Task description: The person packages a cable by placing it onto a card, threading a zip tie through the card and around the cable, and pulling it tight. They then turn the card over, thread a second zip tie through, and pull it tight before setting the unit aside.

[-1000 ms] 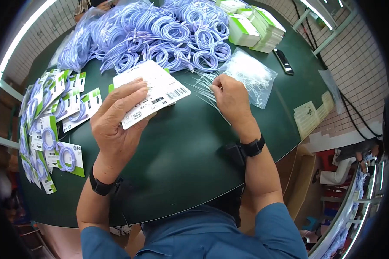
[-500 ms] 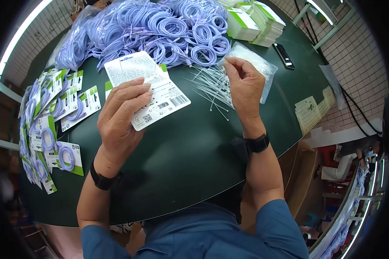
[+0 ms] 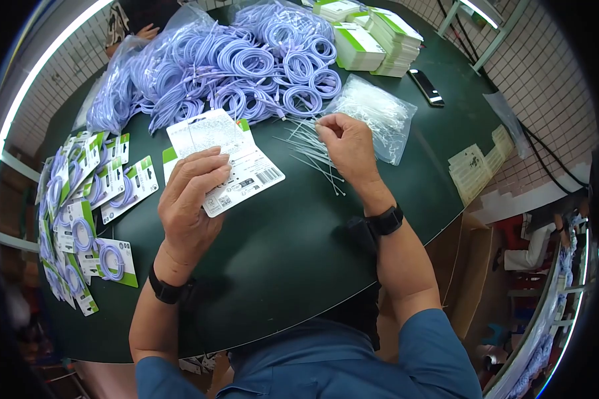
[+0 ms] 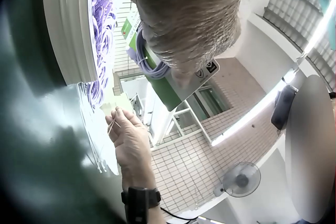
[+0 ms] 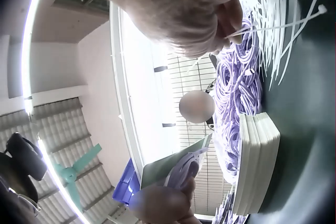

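Note:
The left hand (image 3: pixel 194 194) grips a white and green card (image 3: pixel 249 174), its printed back facing up in the head view. On the card's other side, a coiled lilac cable (image 4: pixel 152 65) shows in the left wrist view. To the right of the card, the right hand (image 3: pixel 353 149) pinches a thin white tie (image 5: pixel 283 26) between thumb and fingertips, seen in the right wrist view. Loose white ties (image 3: pixel 306 147) lie on the table just left of that hand, and a clear bag of ties (image 3: pixel 379 113) lies behind it.
Coiled lilac cables (image 3: pixel 246 60) are heaped at the back, beside stacked cards (image 3: pixel 396 40). Carded cables (image 3: pixel 80 233) overlap at the left. A phone (image 3: pixel 426 88) lies at the right, with flat pale sheets (image 3: pixel 476 169) near the table's edge. Another person's hand (image 3: pixel 148 31) shows at the back.
The right hand has moved left and toward the card since half a second ago. Over the last second the card has tilted to show more of its printed back. The head view has shifted slightly.

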Tool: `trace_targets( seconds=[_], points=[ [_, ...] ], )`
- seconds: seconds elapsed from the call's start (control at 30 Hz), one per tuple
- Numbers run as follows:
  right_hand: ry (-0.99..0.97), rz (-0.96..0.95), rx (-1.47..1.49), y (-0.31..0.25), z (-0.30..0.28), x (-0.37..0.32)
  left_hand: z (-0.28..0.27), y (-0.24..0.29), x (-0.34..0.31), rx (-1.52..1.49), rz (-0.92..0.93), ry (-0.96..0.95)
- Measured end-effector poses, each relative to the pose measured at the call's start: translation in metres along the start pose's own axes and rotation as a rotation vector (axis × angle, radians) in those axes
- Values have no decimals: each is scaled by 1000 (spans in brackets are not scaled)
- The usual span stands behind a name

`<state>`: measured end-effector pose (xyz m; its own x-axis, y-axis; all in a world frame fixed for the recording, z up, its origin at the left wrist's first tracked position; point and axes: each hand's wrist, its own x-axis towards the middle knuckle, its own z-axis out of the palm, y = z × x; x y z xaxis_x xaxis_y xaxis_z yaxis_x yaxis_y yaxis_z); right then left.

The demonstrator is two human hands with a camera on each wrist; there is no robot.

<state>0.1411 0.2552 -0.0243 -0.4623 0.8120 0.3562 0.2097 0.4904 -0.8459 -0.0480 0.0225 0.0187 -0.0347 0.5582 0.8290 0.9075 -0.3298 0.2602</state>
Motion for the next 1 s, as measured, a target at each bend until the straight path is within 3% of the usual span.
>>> trace_targets(
  seconds=[0.2, 0.33, 0.47, 0.57, 1.0],
  points=[
    [25, -97, 105, -2, 3, 0, -3, 0, 0, -13, -10, -13],
    [8, 69, 133, -15, -7, -2, -4, 1, 2, -7, -3, 8],
    [-24, 180, 505, -32, -8, -9, -4, 0, 0, 28, 19, 11],
    [-214, 282, 869, -42, -4, -19, -2, -2, -1, 37, 29, -6],
    [-384, 293, 842, -55, 6, -36, 2, -15, -8, 48, 65, -12]
  ],
)
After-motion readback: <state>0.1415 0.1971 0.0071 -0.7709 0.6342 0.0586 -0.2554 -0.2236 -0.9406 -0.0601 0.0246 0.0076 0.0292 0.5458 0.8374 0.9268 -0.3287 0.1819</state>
